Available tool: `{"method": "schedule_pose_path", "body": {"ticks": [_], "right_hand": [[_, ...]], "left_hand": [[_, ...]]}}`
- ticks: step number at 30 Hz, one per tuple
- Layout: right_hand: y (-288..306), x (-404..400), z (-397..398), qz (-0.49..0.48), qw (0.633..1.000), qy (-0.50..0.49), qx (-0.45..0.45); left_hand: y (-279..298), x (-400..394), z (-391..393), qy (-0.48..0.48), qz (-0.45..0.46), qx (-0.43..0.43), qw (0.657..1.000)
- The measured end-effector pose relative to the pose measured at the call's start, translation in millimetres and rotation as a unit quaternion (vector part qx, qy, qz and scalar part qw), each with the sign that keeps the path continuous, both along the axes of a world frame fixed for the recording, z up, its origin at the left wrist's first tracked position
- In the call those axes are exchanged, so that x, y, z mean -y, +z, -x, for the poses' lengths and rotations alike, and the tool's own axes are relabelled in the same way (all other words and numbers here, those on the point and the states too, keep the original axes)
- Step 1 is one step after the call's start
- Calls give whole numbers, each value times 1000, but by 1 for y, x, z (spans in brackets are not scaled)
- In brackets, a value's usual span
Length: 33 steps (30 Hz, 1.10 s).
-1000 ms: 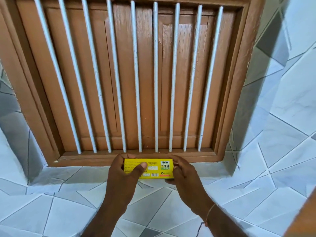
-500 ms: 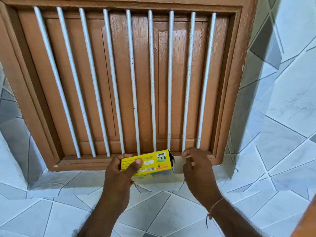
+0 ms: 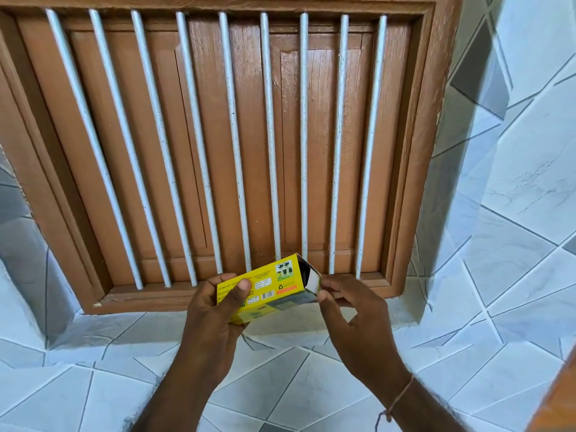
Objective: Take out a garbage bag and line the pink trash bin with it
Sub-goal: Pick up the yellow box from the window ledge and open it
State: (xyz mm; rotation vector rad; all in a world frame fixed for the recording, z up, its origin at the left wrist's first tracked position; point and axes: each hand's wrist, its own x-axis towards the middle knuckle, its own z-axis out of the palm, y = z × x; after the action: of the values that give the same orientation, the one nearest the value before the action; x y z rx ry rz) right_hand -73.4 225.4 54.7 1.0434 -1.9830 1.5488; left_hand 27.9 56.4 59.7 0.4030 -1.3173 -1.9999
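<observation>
Now both hands on yellow box [image 3: 265,286]: left hand [image 3: 215,310] gripping, right hand [image 3: 349,310] pinching open end flap [image 3: 313,282].

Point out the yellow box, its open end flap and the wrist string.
yellow box [image 3: 265,283]: head view, printed top face.
open end flap [image 3: 314,283]: head view, white inner side.
wrist string [image 3: 400,397]: head view, on the right wrist.

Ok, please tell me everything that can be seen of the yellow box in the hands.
The small yellow cardboard box is long and rectangular, printed with black text, a barcode, a green picture panel and a recycling mark. It is held tilted, right end higher, in front of the brown wooden window sill. That right end is open, dark inside, with its pale flap folded out. The left hand grips the left half, thumb on top; the right hand pinches the flap.
</observation>
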Motion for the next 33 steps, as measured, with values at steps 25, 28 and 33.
{"method": "schedule_pose_path", "body": {"ticks": [25,28,33], "right_hand": [[-18,9,11,254,645,257,674],[-21,13,14,296,610,285,678],[-25,11,22,336,594,299,667]], "left_hand": [[49,-30,15,123,492,129,852],[59,-34,18,106,536,133,827],[69,-31,20,102,538,123,828]]}}
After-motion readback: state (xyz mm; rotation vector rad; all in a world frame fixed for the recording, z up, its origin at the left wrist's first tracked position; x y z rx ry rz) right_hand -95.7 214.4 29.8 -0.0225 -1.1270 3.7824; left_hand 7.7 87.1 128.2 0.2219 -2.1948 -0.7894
